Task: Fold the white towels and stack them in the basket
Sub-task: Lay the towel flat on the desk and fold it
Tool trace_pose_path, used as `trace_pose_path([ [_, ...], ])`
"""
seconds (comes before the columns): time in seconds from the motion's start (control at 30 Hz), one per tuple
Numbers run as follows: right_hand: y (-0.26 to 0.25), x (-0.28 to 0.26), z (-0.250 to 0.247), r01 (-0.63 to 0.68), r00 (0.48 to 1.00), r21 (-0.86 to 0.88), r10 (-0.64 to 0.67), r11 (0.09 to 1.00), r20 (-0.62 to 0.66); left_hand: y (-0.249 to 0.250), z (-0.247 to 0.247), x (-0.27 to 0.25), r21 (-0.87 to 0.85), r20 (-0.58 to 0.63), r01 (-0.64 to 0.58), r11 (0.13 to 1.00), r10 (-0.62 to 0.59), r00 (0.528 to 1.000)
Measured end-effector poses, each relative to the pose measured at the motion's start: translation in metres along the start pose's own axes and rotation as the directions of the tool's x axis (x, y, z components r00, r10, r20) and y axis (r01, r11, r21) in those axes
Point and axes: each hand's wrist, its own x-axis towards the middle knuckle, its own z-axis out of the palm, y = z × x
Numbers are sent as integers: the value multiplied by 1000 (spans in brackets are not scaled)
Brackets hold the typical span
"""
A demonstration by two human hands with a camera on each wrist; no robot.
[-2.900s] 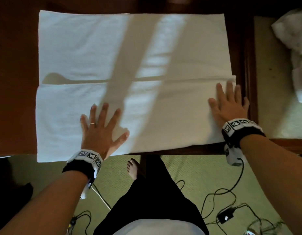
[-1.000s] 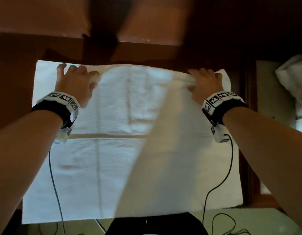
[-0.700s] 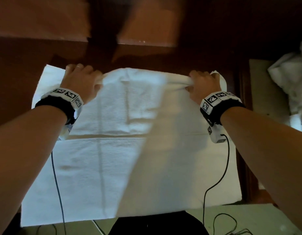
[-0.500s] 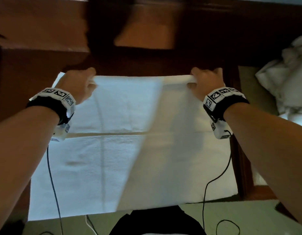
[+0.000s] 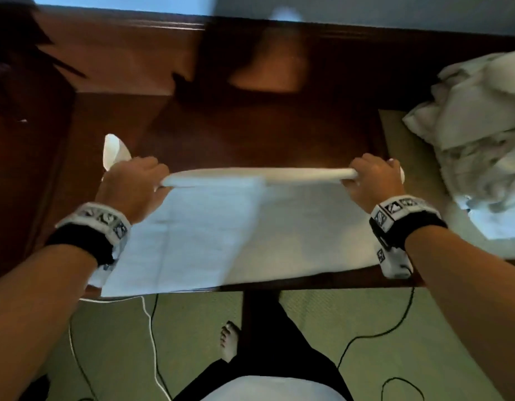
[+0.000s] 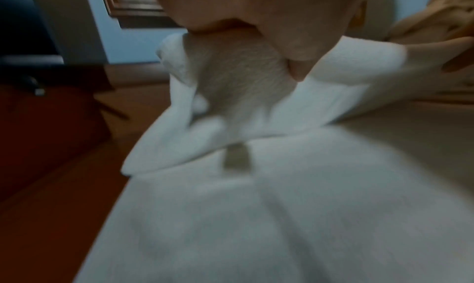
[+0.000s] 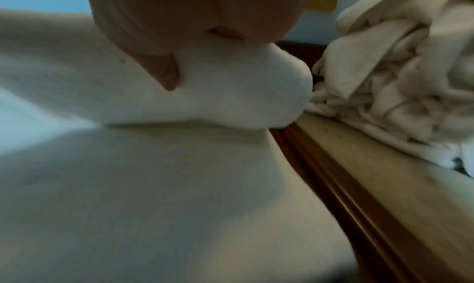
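White towel (image 5: 239, 227): spread on the dark wooden bench (image 5: 250, 134), near edge at the bench's front edge, far edge lifted into a raised fold running between both hands. Left hand (image 5: 131, 186): fingers curled round the fold's left end, a loose corner sticking out beyond the knuckles. Right hand (image 5: 372, 180): fingers curled round the fold's right end. Heap of crumpled white towels (image 5: 479, 134): on a pale surface right of the bench, apart from the held towel. Cables (image 5: 152, 328): on the green floor below the bench front.
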Motion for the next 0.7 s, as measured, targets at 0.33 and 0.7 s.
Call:
trace_pose_path([
  [0.33,10,-138,79,10,908,-246,95,969,408,81,92,-143,15,417,199,980,-187,889],
  [0.7,30,-89,96,26,872,56,-50,998,487,52,118,-99,-163,467,365,916,-254,847],
])
